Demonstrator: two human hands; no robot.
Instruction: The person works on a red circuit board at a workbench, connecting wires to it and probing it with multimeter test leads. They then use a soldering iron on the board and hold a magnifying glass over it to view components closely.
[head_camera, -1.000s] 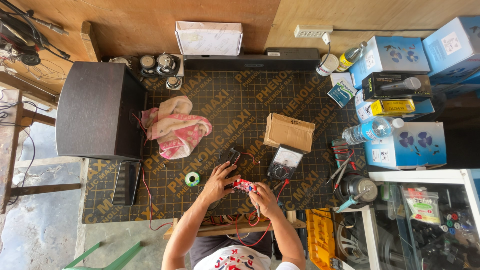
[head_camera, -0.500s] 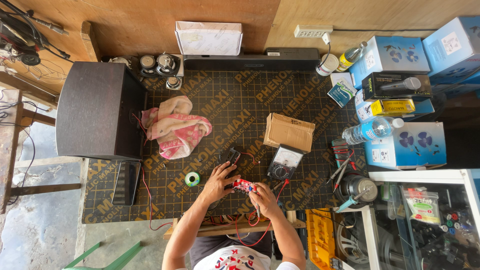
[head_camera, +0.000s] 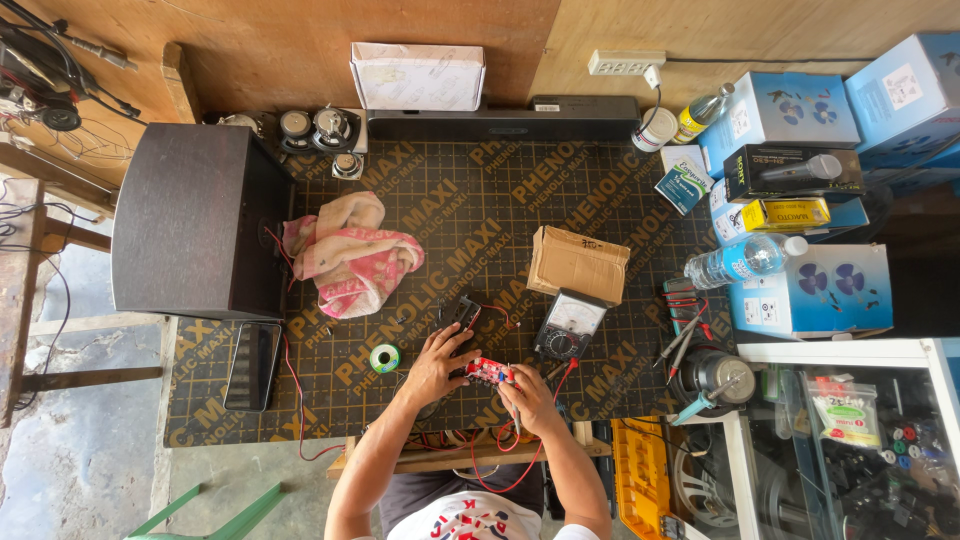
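Observation:
My left hand (head_camera: 440, 358) rests on the dark mat with its fingers on the left edge of a small red circuit board (head_camera: 489, 371). My right hand (head_camera: 527, 393) is closed around a thin probe or tool at the board's right edge. Red wires (head_camera: 500, 465) trail from the board toward my lap. An analog multimeter (head_camera: 570, 325) lies just beyond the board on the right. A small black part (head_camera: 465, 311) sits above my left hand.
A pink towel (head_camera: 348, 252), a cardboard box (head_camera: 578, 262), a green solder reel (head_camera: 385, 357), a phone (head_camera: 253, 365) and a dark speaker cabinet (head_camera: 195, 220) lie around. Blue boxes (head_camera: 800, 290), a water bottle (head_camera: 740, 262) and a soundbar (head_camera: 505, 123) line the right and back.

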